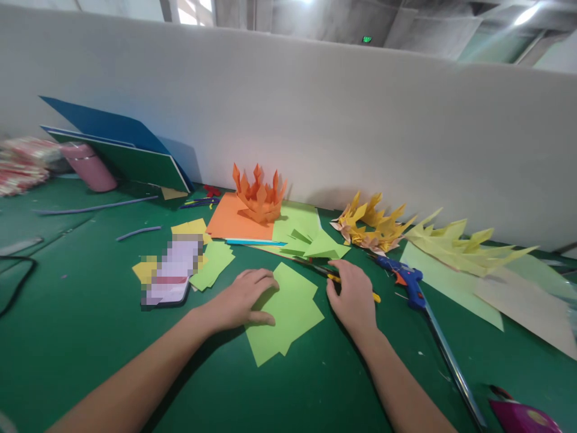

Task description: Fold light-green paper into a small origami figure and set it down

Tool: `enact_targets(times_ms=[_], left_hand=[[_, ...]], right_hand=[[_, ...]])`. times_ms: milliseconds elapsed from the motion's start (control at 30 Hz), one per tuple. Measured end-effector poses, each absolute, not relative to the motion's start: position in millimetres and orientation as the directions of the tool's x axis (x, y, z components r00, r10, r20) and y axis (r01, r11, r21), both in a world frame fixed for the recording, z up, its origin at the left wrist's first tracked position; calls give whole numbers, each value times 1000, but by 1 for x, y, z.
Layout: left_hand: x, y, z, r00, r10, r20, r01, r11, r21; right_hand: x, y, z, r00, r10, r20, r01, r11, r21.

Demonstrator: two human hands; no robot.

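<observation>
My left hand lies over the left edge of several light green paper pieces, its fingers and thumb spread apart. The pieces overlap one another, with their corners pointing different ways. Just right of them, my right hand is curled around a pair of scissors with yellow and black handles. The blades reach left towards the back, and a yellow handle end shows beyond the hand. Behind the scissors are folded light green paper scraps. Beside my left hand rests another small stack of green paper.
An orange paper crown, a yellow one and a pale yellow-green one stand along the white partition. A blue glue gun with a long stick lies at right. A phone and pink bottle are at left.
</observation>
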State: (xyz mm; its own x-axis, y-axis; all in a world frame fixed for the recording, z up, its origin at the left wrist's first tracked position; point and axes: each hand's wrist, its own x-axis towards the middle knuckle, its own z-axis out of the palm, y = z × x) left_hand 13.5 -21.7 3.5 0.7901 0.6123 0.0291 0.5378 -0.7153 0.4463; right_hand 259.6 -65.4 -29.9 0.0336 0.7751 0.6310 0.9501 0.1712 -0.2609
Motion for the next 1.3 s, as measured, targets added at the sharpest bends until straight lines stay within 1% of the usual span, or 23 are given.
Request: enact_targets(times_ms=[67,133,167,233,300,367,433,533,633,800,867,933,1000,1067,1133,1167,1233,1300], left_hand=[[14,-22,3,789,614,30,535,-710,458],[14,-22,3,785,619,35,533,-702,473],[14,-22,2,781,623,40,532,-697,480],[13,-23,2,771,635,43,537,-685,493],[12,-23,1,761,648,23,554,-667,498],[12,-23,0,755,656,-5,577,-660,482],[13,-24,-2,758,652,-7,587,-677,444],[16,-25,-4,765,643,30,587,-716,378],[17,-25,-6,760,649,42,597,-721,351],[17,-24,-7,753,651,96,570,-718,399],[18,-23,-8,724,678,125,574,-693,436],[19,-21,-9,677,718,163,575,-654,492],[20,-19,-10,634,740,223,540,-631,557],[21,-16,-10,599,751,279,481,-616,624],[21,-14,-10,554,776,302,438,-580,687],[20,-13,-11,534,789,303,425,-561,711],[20,-12,-12,502,810,303,405,-530,745],[20,-11,-14,480,828,289,393,-498,773]], right_hand=[[255,-67,-29,-22,754,656,929,258,-266],[247,-69,-29,-149,760,632,890,381,-249],[243,-70,-29,-176,774,608,891,388,-236],[236,-72,-31,-182,808,561,916,346,-201],[232,-73,-34,-143,840,524,948,269,-173],[231,-73,-36,-119,859,498,959,230,-167],[232,-73,-37,-133,865,484,949,251,-188],[234,-71,-38,-158,857,490,923,304,-235],[233,-70,-39,-166,856,489,902,332,-275],[229,-69,-39,-159,857,490,870,356,-342],[228,-69,-39,-145,850,506,851,368,-375],[227,-70,-38,-125,849,513,816,382,-433],[226,-70,-38,-75,857,511,755,383,-532],[226,-68,-41,30,874,486,639,357,-682],[227,-64,-47,149,895,420,446,318,-837],[228,-61,-50,178,907,381,329,310,-892],[230,-57,-54,210,923,324,174,291,-941],[232,-55,-54,230,929,290,104,273,-956]])
